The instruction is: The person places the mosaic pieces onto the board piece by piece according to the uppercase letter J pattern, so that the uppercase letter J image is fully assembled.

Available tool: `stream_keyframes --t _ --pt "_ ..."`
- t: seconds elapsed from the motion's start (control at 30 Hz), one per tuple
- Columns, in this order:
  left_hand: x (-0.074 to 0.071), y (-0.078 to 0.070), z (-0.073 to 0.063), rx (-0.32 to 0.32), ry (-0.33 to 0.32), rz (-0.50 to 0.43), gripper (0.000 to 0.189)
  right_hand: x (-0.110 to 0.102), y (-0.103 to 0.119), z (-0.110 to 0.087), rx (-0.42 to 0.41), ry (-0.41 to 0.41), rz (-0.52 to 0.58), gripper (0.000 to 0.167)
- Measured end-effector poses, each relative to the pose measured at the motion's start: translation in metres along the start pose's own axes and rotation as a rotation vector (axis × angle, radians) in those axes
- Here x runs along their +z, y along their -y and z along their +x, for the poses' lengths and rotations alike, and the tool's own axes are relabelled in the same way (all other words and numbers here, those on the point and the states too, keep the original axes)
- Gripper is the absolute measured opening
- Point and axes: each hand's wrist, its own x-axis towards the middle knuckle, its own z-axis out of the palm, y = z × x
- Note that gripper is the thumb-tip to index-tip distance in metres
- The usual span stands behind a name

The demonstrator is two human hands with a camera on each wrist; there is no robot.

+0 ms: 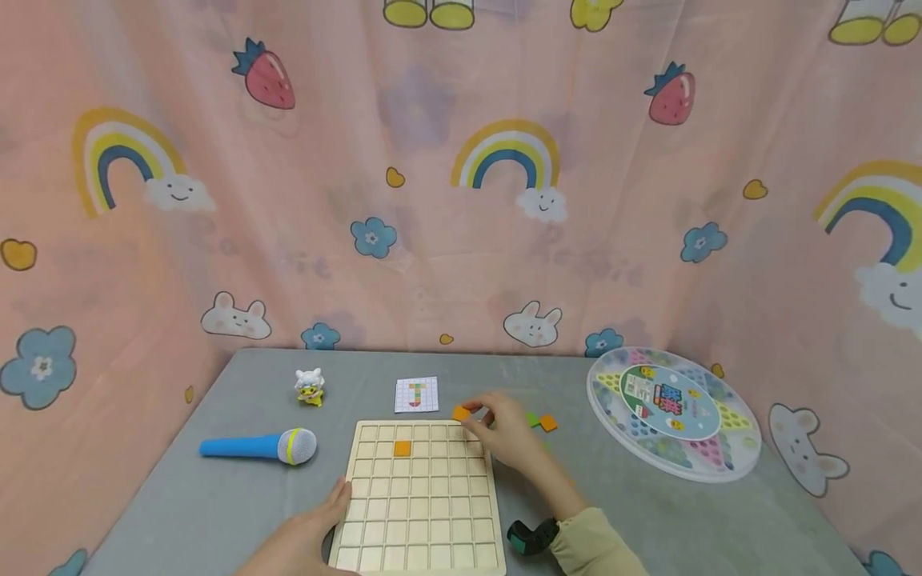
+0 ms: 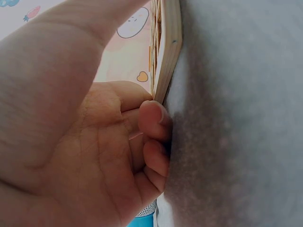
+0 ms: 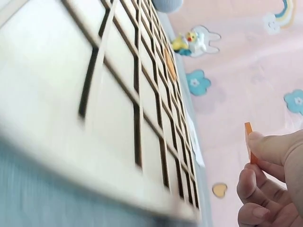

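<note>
A wooden grid board (image 1: 421,500) lies on the table, with one orange square tile (image 1: 402,449) in a cell of its upper part. At the board's left edge my left hand (image 1: 306,532) holds it; the left wrist view shows curled fingers (image 2: 154,118) against the board's side (image 2: 169,47). Between thumb and fingertips my right hand (image 1: 504,432) pinches another orange square tile (image 1: 461,413), raised over the board's far right part. In the right wrist view that tile (image 3: 249,142) is seen nearly edge-on. A small pattern card (image 1: 416,395) lies beyond the board.
Right of my right hand lie a green tile (image 1: 532,419) and an orange tile (image 1: 549,423), partly near the arm. A blue toy microphone (image 1: 252,446) and a small figurine (image 1: 310,387) are at left. A round game board (image 1: 673,412) occupies the right side.
</note>
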Motion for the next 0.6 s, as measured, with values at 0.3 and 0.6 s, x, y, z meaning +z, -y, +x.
stream_keyframes --t 0.3,0.6 --pt "0.000 -0.002 -0.001 0.002 -0.013 0.017 0.117 0.026 0.016 0.006 0.021 0.063 0.055 0.022" --pt "0.004 0.009 0.007 -0.040 0.033 -0.005 0.118 0.033 0.015 0.001 0.019 0.186 0.059 0.019"
